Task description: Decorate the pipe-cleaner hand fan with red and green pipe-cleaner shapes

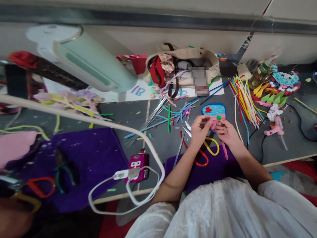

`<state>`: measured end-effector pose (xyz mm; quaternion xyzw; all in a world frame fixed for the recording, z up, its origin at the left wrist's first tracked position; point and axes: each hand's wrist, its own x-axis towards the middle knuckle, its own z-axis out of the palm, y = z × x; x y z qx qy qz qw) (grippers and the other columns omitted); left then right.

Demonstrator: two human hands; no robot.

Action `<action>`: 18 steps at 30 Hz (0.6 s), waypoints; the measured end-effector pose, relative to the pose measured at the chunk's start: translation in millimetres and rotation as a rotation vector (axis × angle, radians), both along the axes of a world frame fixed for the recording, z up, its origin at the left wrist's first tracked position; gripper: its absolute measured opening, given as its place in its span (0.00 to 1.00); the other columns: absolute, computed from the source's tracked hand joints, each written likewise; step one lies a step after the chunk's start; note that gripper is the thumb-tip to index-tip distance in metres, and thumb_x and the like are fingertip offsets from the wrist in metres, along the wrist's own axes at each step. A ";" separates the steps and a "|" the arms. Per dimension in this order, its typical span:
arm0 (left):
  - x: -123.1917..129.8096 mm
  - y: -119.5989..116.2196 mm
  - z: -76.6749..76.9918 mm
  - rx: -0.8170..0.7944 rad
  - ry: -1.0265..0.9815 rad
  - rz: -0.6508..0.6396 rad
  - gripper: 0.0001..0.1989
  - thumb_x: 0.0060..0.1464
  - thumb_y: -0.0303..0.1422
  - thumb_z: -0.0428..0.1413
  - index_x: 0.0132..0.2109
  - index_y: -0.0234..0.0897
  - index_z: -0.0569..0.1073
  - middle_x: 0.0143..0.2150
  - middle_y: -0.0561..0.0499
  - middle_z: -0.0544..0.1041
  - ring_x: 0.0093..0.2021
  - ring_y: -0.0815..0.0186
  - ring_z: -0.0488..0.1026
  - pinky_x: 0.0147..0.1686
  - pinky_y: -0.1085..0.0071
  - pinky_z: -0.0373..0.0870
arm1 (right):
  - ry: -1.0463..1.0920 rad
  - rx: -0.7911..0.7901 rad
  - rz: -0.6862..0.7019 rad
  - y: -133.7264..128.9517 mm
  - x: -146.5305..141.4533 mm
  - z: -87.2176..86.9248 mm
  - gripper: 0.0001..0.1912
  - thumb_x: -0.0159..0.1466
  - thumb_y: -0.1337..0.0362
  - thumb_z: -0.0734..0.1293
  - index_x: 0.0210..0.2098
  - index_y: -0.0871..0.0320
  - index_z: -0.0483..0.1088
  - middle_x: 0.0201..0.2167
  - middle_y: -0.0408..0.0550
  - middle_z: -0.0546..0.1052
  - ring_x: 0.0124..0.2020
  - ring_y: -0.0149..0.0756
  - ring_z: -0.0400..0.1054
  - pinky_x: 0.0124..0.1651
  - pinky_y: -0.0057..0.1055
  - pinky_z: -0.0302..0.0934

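Observation:
My left hand and my right hand meet over the dark table, fingers of both pinched on a pink pipe cleaner whose end hangs below my right hand. Just beyond and partly under my fingertips lies a flat pipe-cleaner craft piece, blue and pink, with a red flower and a small green piece on it. My fingers hide part of the pink area. Scissors with red and yellow handles lie beneath my left wrist, blades pointing away to the left.
A bundle of pipe cleaners and a pink glue gun lie right. Behind stands a cloth bag. Left are a magenta power socket, a white cable, pliers and another person's blurred hand.

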<state>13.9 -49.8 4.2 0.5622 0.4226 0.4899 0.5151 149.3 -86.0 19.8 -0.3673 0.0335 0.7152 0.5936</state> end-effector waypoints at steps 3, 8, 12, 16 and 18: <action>11.5 -6.2 4.9 -0.103 -0.105 -0.031 0.14 0.49 0.36 0.65 0.43 0.37 0.77 0.41 0.48 0.79 0.42 0.64 0.76 0.40 0.71 0.72 | -0.277 0.117 -0.128 -6.2 -9.3 -0.7 0.11 0.53 0.68 0.72 0.28 0.57 0.63 0.18 0.34 0.65 0.16 0.19 0.54 0.15 0.15 0.48; 26.8 -15.0 9.9 -0.223 -0.354 -0.029 0.16 0.43 0.33 0.69 0.41 0.38 0.79 0.40 0.49 0.81 0.40 0.67 0.77 0.44 0.70 0.71 | -0.764 0.313 -0.239 -16.3 -13.1 -1.1 0.09 0.57 0.59 0.72 0.31 0.55 0.68 0.18 0.33 0.66 0.15 0.22 0.58 0.18 0.21 0.57; 36.5 -20.1 11.8 -0.320 -0.493 -0.019 0.15 0.40 0.32 0.71 0.38 0.38 0.80 0.37 0.51 0.81 0.37 0.70 0.76 0.41 0.74 0.71 | -1.012 0.358 -0.234 -22.0 -11.0 0.2 0.10 0.59 0.55 0.70 0.32 0.55 0.69 0.24 0.37 0.71 0.20 0.25 0.64 0.21 0.24 0.62; 40.4 -20.7 14.0 -0.475 -0.660 -0.088 0.17 0.37 0.33 0.72 0.37 0.38 0.79 0.35 0.53 0.80 0.34 0.72 0.76 0.38 0.76 0.73 | -1.157 0.422 -0.195 -33.0 -2.0 1.5 0.10 0.61 0.55 0.68 0.38 0.54 0.72 0.32 0.42 0.76 0.29 0.30 0.71 0.30 0.27 0.70; 40.1 -19.3 14.6 -0.540 -0.714 -0.151 0.18 0.37 0.34 0.73 0.37 0.38 0.78 0.34 0.53 0.80 0.33 0.71 0.77 0.39 0.74 0.74 | -1.250 0.437 -0.203 -44.3 10.1 2.6 0.11 0.63 0.56 0.68 0.42 0.54 0.72 0.36 0.44 0.77 0.33 0.32 0.73 0.32 0.28 0.71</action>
